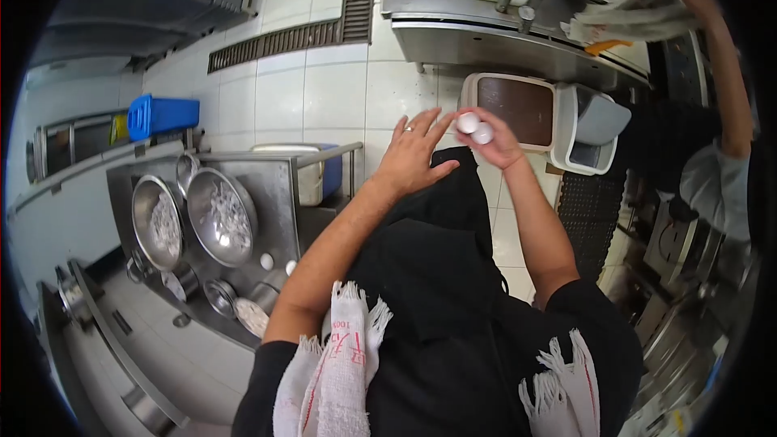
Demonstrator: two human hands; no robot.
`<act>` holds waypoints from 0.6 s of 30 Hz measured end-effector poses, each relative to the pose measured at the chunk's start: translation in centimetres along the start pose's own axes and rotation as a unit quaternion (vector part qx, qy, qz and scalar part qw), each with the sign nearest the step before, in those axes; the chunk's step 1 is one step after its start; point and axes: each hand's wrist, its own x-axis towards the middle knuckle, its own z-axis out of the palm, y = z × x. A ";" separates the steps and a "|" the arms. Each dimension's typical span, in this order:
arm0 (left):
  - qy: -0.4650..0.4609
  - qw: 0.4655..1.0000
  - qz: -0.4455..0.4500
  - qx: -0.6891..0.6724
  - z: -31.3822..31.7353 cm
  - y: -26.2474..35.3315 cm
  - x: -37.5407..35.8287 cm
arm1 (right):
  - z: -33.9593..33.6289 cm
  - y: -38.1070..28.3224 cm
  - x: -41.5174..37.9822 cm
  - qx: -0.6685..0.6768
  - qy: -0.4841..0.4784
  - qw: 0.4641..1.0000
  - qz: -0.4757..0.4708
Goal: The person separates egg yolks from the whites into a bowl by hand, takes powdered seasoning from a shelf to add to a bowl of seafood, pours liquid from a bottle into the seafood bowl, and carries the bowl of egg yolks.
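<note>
Within right hand [505,146], white eggs [469,122]

We note both forearms [538,222] bare and reaching forward, angled in toward each other. Our left hand [409,156] is back-up, fingers [442,125] spread, thumb out; our right hand [503,144], near it, is curled in a hold.
</note>
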 end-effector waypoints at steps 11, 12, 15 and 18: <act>0.102 0.892 -0.410 -0.162 1.3 -3.7 -21.0 | -21.8 0.4 11.6 -0.190 0.306 0.927 0.108; 0.131 0.863 -0.447 -0.196 1.1 -3.1 -22.9 | -21.9 1.0 12.5 -0.188 0.310 0.926 0.110; 0.298 0.781 -0.536 -0.116 3.8 -3.4 -30.2 | -21.0 2.4 14.4 -0.409 0.322 0.853 0.020; 0.374 0.655 -0.656 -0.028 5.6 -5.4 -36.9 | -15.0 4.6 14.6 -0.667 0.295 0.681 -0.072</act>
